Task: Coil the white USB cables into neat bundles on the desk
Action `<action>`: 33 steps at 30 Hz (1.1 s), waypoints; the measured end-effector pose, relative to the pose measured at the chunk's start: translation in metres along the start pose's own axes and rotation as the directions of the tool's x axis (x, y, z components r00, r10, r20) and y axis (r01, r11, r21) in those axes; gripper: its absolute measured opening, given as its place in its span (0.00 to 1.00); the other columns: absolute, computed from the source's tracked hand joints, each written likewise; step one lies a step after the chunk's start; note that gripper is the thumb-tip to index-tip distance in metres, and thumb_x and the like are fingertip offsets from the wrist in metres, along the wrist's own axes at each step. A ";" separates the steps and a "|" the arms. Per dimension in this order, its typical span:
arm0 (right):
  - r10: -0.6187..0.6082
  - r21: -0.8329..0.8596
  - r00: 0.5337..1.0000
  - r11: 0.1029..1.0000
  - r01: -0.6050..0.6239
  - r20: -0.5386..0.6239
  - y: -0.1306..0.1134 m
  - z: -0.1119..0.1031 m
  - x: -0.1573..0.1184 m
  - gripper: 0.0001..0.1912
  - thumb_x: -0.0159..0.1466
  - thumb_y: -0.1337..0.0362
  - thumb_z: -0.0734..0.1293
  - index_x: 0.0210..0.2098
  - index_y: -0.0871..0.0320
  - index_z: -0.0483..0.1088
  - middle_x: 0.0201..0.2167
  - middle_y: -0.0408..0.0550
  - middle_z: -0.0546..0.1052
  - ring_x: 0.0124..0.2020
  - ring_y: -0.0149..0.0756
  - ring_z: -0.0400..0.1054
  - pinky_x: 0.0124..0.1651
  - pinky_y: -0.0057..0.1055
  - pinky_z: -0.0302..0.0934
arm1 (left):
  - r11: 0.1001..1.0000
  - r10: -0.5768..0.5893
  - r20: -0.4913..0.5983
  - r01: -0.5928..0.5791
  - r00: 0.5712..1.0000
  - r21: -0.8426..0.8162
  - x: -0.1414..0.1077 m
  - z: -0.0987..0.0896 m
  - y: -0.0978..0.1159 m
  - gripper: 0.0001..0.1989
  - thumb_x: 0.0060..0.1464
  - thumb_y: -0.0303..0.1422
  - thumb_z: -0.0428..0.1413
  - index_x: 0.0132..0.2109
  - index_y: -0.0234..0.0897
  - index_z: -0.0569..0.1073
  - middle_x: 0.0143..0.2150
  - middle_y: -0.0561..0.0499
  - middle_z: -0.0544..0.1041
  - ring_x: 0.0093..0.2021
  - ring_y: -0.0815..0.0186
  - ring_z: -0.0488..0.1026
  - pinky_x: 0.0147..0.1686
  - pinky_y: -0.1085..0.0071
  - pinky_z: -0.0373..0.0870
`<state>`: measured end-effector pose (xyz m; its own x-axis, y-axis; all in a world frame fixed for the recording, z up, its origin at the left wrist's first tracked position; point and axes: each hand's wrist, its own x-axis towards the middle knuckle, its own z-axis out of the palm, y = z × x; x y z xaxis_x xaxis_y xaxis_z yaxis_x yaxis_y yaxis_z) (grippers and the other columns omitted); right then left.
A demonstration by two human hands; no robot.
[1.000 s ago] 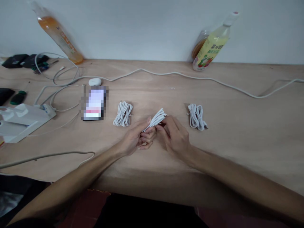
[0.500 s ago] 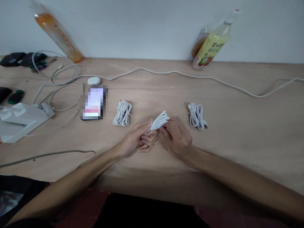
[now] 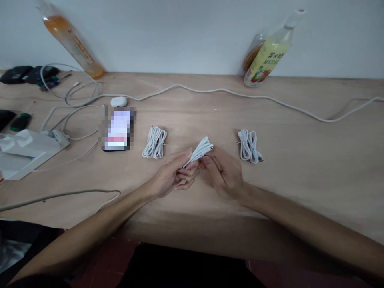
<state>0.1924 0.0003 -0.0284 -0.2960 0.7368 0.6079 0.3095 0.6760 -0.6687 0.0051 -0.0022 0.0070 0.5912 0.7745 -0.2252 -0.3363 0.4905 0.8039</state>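
A folded bundle of white cable (image 3: 200, 150) is held above the front part of the table, its loops pointing up and to the right. My left hand (image 3: 175, 172) grips the bundle's lower left end, thumb on top. At its right side my right hand (image 3: 223, 170) is closed, the fingertips pinched at the bundle's underside; exactly what they pinch is hidden. One tied white cable bundle (image 3: 155, 143) lies to the left of my hands. Another tied white cable bundle (image 3: 249, 146) lies to the right, a plug showing at its lower corner.
A phone (image 3: 118, 130) and a white earbud case (image 3: 119, 102) lie at left, near a white power strip (image 3: 36, 154) and loose cords. A long white cord (image 3: 222, 91) crosses the back. An orange drink bottle (image 3: 72, 46) and a yellow-labelled bottle (image 3: 268, 54) stand by the wall.
My right hand has turned slightly and its fingers have drawn in under the bundle. The held cable bundle has shifted a little upward; my left hand keeps its grip.
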 end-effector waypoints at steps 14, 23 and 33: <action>0.405 0.712 0.852 0.485 -0.508 0.332 -0.008 0.015 0.005 0.20 0.77 0.47 0.67 0.36 0.53 0.69 0.23 0.35 0.68 0.20 0.26 0.54 0.24 0.27 0.53 | 0.973 0.148 -0.115 -0.123 0.982 0.197 0.004 -0.008 -0.005 0.28 0.64 0.56 0.62 0.31 0.40 0.63 0.25 0.62 0.54 0.21 0.75 0.45 0.19 0.75 0.43; 0.445 0.706 0.848 0.499 -0.502 0.288 -0.008 0.017 0.004 0.20 0.75 0.45 0.69 0.36 0.53 0.69 0.24 0.35 0.67 0.19 0.26 0.56 0.22 0.26 0.54 | 0.932 0.190 -0.149 -0.131 0.970 0.337 0.002 -0.006 -0.002 0.28 0.66 0.57 0.59 0.30 0.41 0.63 0.25 0.61 0.52 0.23 0.71 0.46 0.21 0.72 0.45; 0.425 0.702 0.869 0.538 -0.467 0.252 -0.014 0.014 0.001 0.16 0.77 0.50 0.69 0.37 0.52 0.69 0.24 0.34 0.67 0.19 0.25 0.56 0.21 0.25 0.55 | 0.709 0.391 -0.048 -0.268 0.919 0.652 -0.005 -0.012 0.001 0.24 0.74 0.47 0.50 0.30 0.40 0.66 0.26 0.56 0.62 0.29 0.65 0.59 0.31 0.67 0.55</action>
<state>0.1751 -0.0087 -0.0241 -0.3535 0.9255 0.1359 -0.3298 0.0127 -0.9439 -0.0069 -0.0012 0.0028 0.3767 0.9228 0.0808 0.0811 -0.1198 0.9895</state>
